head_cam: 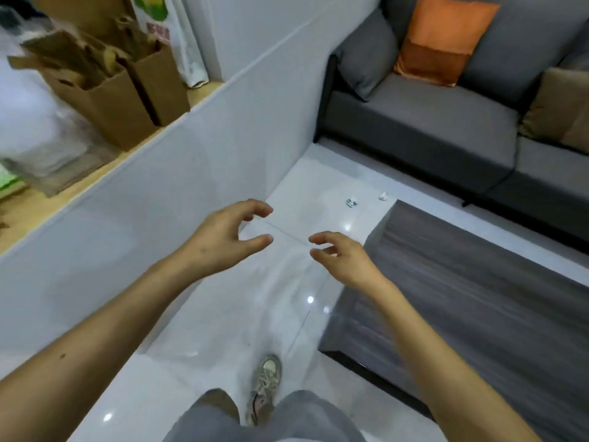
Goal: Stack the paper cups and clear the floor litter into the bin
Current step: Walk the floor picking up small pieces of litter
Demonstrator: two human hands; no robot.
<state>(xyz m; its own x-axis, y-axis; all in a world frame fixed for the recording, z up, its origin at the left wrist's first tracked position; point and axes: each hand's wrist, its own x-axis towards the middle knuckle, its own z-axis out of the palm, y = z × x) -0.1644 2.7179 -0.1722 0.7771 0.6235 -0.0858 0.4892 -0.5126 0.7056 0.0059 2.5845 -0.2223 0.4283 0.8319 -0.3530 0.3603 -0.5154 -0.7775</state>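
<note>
Past my grey trousers [296,419], left hand [223,237] and right hand [344,260] hover empty, loosely curled; two litter scraps [350,202] lie uncollected on the floor [207,330].

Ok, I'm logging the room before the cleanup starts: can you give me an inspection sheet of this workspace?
Surface: glossy white tile floor, with light reflections.
Job's things: crumpled scrap and smaller white scrap on the floor by the table corner; no paper cups or bin seen.
Clutter: cardboard boxes behind the white partition.
Hands: left hand and right hand loosely curled, holding nothing.
Cables: thin dark line down the sofa front, possibly a cable.
Surroundings: grey sofa, orange cushion, dark wood-grain table.
</note>
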